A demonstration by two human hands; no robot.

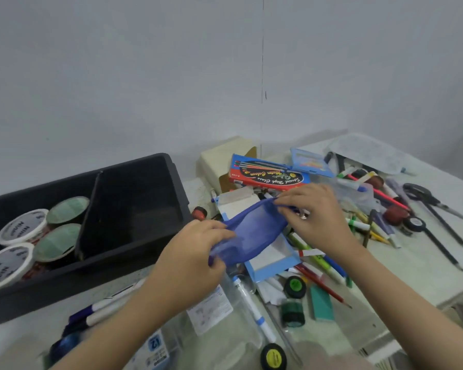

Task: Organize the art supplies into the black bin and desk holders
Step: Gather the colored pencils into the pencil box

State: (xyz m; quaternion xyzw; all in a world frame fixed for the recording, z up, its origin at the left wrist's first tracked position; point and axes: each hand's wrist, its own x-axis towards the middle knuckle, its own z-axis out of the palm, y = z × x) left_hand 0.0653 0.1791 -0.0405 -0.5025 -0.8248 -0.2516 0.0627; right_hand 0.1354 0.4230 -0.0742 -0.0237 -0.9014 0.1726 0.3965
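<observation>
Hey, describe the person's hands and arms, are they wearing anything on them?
Nothing worn shows: the left hand and right hand are bare, without gloves, rings or a watch, and both forearms are uncovered, no sleeves in view.

The limp blue translucent pouch (251, 231) mid-frame looks thin and soft; whether it is cloth or film is unclear. At 9 o'clock from it, the black rectangular plastic bin (134, 198) is matt and smooth. At 12 o'clock, the red-and-blue cardboard brush box (267, 174) is glossy. At 6 o'clock, the clear plastic case (233, 340) shines.
</observation>
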